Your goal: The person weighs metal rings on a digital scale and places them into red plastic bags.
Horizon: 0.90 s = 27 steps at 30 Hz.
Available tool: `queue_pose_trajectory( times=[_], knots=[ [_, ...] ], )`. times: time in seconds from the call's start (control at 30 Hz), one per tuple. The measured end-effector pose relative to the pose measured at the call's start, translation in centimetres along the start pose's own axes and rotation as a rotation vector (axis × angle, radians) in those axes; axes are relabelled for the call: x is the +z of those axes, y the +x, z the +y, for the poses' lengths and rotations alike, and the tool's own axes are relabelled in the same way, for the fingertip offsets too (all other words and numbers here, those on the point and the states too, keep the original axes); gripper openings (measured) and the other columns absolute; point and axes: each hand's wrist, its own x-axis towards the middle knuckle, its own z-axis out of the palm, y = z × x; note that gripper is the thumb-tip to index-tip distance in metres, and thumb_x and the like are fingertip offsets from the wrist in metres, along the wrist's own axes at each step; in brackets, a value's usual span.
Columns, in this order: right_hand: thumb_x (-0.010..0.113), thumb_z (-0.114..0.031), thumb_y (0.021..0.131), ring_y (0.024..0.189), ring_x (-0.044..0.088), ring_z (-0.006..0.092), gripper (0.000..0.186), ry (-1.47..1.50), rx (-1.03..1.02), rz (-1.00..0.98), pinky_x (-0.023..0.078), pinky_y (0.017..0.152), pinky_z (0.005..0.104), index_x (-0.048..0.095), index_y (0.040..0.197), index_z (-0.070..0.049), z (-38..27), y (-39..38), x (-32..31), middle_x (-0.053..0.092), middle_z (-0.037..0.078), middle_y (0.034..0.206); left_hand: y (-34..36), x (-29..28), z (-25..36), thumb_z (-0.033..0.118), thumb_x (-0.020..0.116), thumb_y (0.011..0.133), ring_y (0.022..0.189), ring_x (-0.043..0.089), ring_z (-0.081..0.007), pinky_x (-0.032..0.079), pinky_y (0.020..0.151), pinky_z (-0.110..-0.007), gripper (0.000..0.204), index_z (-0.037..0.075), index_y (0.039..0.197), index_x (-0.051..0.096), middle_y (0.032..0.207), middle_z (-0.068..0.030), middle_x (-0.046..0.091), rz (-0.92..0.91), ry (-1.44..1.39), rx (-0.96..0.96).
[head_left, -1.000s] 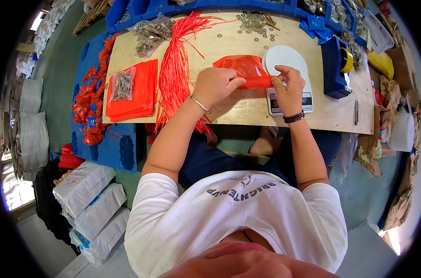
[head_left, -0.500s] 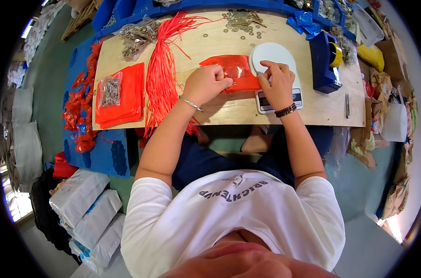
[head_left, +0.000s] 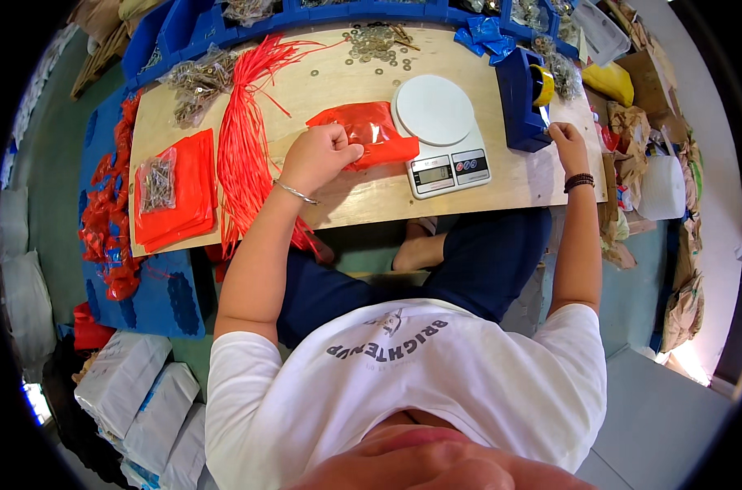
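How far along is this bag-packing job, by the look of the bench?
Done: one filled bag of metal parts lies on the stack of flat red bags. In hand: the left hand pins a red bag beside the scale, while the right hand reaches the blue tape dispenser. Left: sealing it; loose washers and many empty bags wait.
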Motion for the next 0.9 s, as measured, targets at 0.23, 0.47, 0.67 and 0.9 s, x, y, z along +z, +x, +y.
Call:
queue_pose_trajectory(
  times=[0.23,0.47,0.67,0.9],
  knots=[
    [0.062,-0.019,0.087,0.055,0.039,0.0013,0.009,0.513,0.373,-0.225,0.03,0.045,0.017,0.061,0.091,-0.012,-0.5,-0.5,-0.1,0.049,-0.008,0.071,0.0,0.1,-0.7,0.029,0.071,0.073,0.05,0.047,-0.0198,0.039,0.05,-0.034,0.034,0.005,0.062,0.049,0.054,-0.0075,0.049,-0.004,-0.049,0.005],
    [0.059,-0.013,0.086,0.083,0.054,0.0125,0.003,1.228,0.199,-0.242,0.047,0.077,0.0292,0.059,0.084,-0.01,2.2,-4.6,1.2,0.057,0.0,0.082,-0.1,0.2,-0.8,0.027,0.071,0.074,0.049,0.044,-0.0166,0.037,0.049,-0.032,0.034,0.005,0.062,0.048,0.053,-0.0051,0.046,-0.01,-0.084,0.002],
    [0.058,-0.015,0.088,0.085,0.059,0.0198,0.01,1.344,0.553,-0.429,0.05,0.072,0.0302,0.057,0.085,-0.007,6.1,-6.4,2.7,0.062,0.008,0.089,-0.1,0.2,-0.5,0.026,0.071,0.075,0.048,0.044,-0.0165,0.037,0.049,-0.032,0.033,0.005,0.062,0.048,0.052,-0.0045,0.046,-0.019,-0.072,-0.013],
    [0.054,-0.013,0.092,0.061,0.049,0.0111,0.006,1.199,0.712,-0.696,0.041,0.053,0.023,0.053,0.087,-0.01,4.4,-4.6,4.8,0.052,0.0,0.072,-0.2,0.1,-0.7,0.027,0.071,0.074,0.048,0.044,-0.0163,0.038,0.049,-0.032,0.034,0.005,0.063,0.048,0.052,-0.0045,0.046,-0.022,-0.087,-0.023]
  ],
)
